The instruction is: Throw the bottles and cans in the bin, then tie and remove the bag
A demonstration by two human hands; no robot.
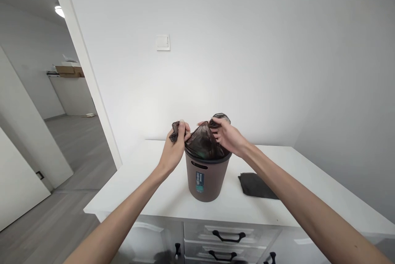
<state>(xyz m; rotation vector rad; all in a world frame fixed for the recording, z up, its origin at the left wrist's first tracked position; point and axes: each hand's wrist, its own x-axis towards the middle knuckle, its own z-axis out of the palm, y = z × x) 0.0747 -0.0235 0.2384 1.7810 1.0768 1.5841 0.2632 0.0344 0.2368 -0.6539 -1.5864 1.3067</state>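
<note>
A brown trash can [206, 179] with a dark rim, a slot handle and a blue-green label stands upright on the white cabinet top. Inside it sits a thin, see-through black garbage bag [204, 142], its upper part gathered above the rim. My left hand [177, 142] is closed on one bunched end of the bag, at the left of the rim. Over the right side of the can, my right hand [226, 134] grips another part of the bag between thumb and fingers. The bag hides what lies inside the can.
A folded dark cloth-like piece [257, 186] lies on the cabinet top [173, 198], right of the can and partly behind my right forearm. Drawers with black handles [228, 237] are below. A wall with a light switch [163, 42] rises behind; a doorway opens at left.
</note>
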